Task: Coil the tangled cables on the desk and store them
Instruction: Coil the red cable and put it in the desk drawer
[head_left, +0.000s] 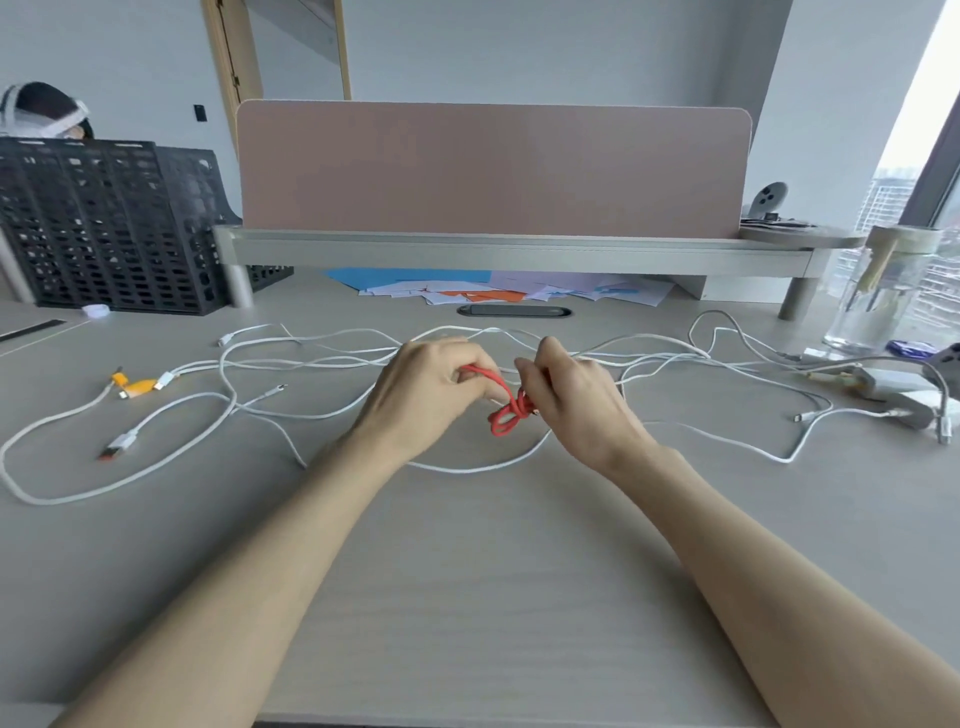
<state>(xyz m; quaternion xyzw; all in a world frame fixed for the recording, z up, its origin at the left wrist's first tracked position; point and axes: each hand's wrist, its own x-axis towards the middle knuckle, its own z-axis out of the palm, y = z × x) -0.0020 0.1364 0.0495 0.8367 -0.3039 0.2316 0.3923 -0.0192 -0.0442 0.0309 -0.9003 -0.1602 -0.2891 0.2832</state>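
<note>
1. Left hand (431, 395): fingers curled, pinching one strand of the red cable (505, 418) near its upper end. Grip narrow and holding.
2. Right hand (576, 400): thumb and fingers pinched on the same red cable where its loops gather. Grip narrow and holding.
3. Red cable: raised between the two hands over mid-desk. One strand runs from the left fingers down to the right hand, and small loops hang below the pinch. Whether the loops touch the desk (467, 597), cannot tell.
4. White cables (467, 470): spread loose and overlapping across the desk from far left to far right, passing under and behind both hands. None coiled.
5. Left end: white USB plug (122, 444) lies flat, with an orange connector (136, 387) just beyond it.
6. Right end: grey chargers (883, 387) with cable ends running to them, near a glass jar (878, 296).
7. Rear: shelf (519, 252) carrying a pink panel (493, 166), with coloured papers (493, 292) under the shelf.
8. Rear left: black crate (104, 223) standing on the desk.
</note>
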